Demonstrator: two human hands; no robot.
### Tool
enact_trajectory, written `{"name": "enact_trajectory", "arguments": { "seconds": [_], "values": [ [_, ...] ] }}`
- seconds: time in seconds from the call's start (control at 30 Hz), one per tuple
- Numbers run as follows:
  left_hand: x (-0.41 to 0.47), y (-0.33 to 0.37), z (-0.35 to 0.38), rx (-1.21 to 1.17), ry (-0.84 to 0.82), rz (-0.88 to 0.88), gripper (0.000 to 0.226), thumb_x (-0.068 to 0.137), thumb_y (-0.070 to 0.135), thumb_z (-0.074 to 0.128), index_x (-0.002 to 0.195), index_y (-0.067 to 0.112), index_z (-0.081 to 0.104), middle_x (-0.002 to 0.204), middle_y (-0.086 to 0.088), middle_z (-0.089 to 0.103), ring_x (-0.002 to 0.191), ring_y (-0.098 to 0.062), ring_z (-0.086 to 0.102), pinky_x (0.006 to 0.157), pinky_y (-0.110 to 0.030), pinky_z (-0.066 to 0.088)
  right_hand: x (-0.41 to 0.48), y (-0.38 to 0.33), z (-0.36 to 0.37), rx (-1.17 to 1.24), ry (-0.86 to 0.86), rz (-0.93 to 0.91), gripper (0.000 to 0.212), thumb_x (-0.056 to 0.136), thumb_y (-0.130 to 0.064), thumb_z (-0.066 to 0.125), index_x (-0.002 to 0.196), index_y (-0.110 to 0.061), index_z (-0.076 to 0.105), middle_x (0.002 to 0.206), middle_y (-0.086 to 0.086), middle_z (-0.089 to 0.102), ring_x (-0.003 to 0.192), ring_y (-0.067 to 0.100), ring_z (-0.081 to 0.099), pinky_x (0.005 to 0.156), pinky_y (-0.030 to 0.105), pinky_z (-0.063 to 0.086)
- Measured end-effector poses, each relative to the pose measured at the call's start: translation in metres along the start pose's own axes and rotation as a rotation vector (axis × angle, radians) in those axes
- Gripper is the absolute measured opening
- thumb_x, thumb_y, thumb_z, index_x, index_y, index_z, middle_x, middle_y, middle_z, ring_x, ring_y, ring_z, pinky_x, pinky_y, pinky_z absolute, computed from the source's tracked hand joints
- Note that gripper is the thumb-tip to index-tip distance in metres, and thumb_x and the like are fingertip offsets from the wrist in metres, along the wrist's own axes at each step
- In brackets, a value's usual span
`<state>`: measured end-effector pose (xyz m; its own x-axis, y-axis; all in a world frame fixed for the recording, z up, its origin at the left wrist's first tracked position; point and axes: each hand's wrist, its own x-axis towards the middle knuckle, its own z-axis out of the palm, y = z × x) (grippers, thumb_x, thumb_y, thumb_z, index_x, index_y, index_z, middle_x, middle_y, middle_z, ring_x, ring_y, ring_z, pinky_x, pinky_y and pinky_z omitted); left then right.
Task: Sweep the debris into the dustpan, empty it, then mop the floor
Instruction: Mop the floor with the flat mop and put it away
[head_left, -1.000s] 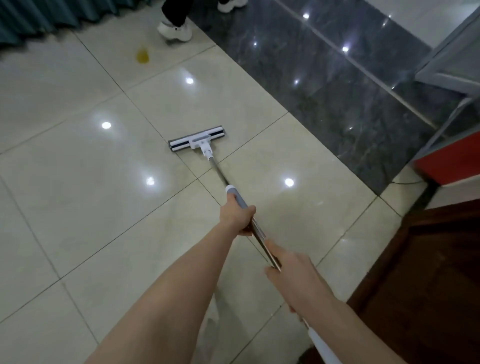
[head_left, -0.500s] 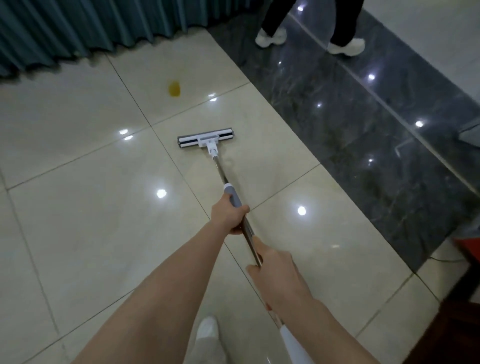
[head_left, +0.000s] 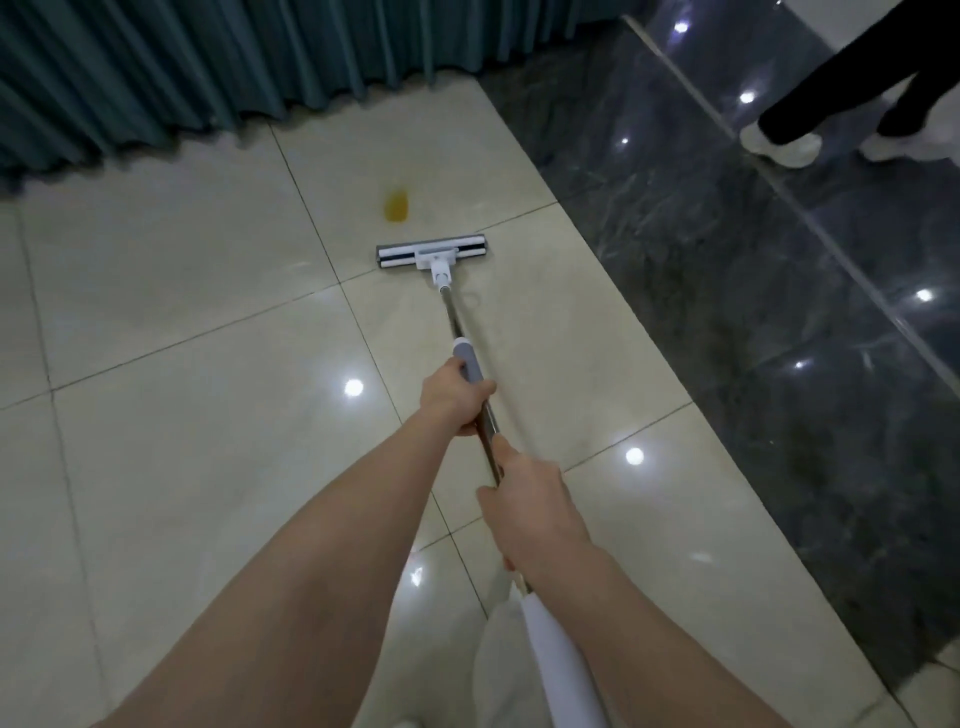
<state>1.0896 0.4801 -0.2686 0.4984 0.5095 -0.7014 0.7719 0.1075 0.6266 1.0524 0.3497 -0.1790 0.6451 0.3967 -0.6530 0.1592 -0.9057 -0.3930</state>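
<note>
Clenched on the mop with both hands. Left hand wrapped round the pole at the near end of the grey sleeve, fingers curled under, knuckles up. Right hand closed round the bare metal shaft nearer the body, just ahead of the white end grip. Parted by a short stretch of shaft, not touching each other. Both forearms bare, reaching forward from the bottom edge.

Seen from the head camera (the only view here), looking down and ahead. Down flat on the cream floor tiles with the mop head, set crosswise to the pole, at a grout line. Slanting back from there toward the lower right, pole and all, up into the two fists. Just beyond the left half of the head, near but apart from it, a small yellow stain on the next tile.

Along the far edge, a teal pleated curtain, hem down at the floor. To the right of the cream tiles, a dark veined marble band running diagonally, dotted with bright reflections of lamps. At top right, on that darker floor and well apart from the mop, another person's white shoes under dark trouser legs. Under the white end grip, at the bottom of the view, a pale trouser leg (the wearer's own, by its place).
</note>
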Motion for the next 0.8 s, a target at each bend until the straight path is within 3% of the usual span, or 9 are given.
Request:
{"name": "enact_trajectory", "arguments": {
  "seconds": [0.17,0.33,0.47,0.8],
  "values": [
    [0.053,0.064,0.0,0.0,0.055,-0.023,0.042,0.087,0.026,0.062,0.125,0.016,0.049,0.107,-0.013,0.056,0.087,-0.032,0.063,0.047,-0.034,0.054,0.066,-0.017,-0.054,-0.002,-0.019,-0.034,0.054,0.091,-0.008,0.041,0.14,-0.031,0.037,0.091,0.009,0.06,0.074,0.031,0.066,0.067,0.043,0.06],
    [0.097,0.117,-0.001,-0.019,0.093,-0.022,0.041,0.088,0.023,0.061,0.127,0.013,0.052,0.098,-0.009,0.054,0.078,-0.028,0.058,0.043,-0.033,0.049,0.115,-0.034,-0.104,-0.004,-0.05,-0.038,0.055,0.094,-0.013,0.045,0.142,-0.037,0.034,0.09,0.007,0.062,0.076,0.026,0.067,0.065,0.042,0.061],
    [0.137,0.15,-0.014,-0.035,0.114,-0.025,0.041,0.087,0.021,0.062,0.127,0.012,0.052,0.098,-0.007,0.051,0.08,-0.029,0.058,0.054,-0.038,0.055,0.152,-0.06,-0.132,-0.018,-0.082,-0.045,0.057,0.094,-0.016,0.045,0.142,-0.042,0.03,0.089,0.006,0.062,0.074,0.024,0.067,0.065,0.042,0.061],
    [0.269,0.223,-0.095,0.023,0.094,-0.003,0.042,0.085,0.025,0.061,0.123,0.012,0.05,0.098,-0.01,0.053,0.084,-0.032,0.059,0.048,-0.037,0.056,0.27,-0.168,-0.173,-0.032,-0.081,-0.001,0.062,0.094,-0.02,0.046,0.144,-0.048,0.021,0.085,0.006,0.06,0.075,0.026,0.065,0.065,0.043,0.06]
  ]
}}
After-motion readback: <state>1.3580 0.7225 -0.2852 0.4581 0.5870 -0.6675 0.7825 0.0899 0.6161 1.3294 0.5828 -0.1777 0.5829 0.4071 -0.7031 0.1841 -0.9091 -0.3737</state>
